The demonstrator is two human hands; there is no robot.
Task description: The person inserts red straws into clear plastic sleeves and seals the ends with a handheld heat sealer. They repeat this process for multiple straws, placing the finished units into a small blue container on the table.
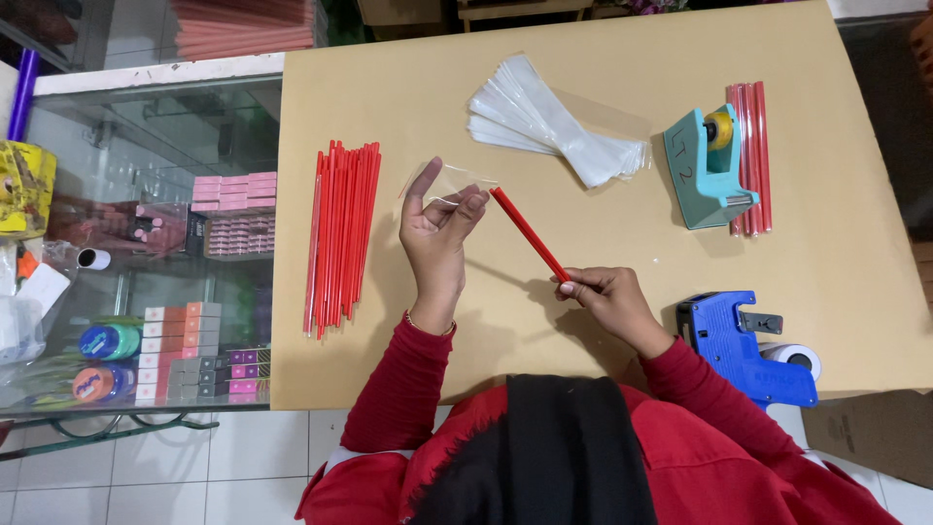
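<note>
Head view: a red stick [528,233] is pinched by the right hand [610,301] and fed into a clear sleeve [449,183] held open by the left hand [439,238], so steady aim is probably needed.

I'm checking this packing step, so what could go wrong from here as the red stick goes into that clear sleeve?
1. The left hand pinches the clear sleeve by its mouth, so the red stick could miss or crumple it.
2. The right hand grips the stick's far end, so the tip may wobble.
</note>
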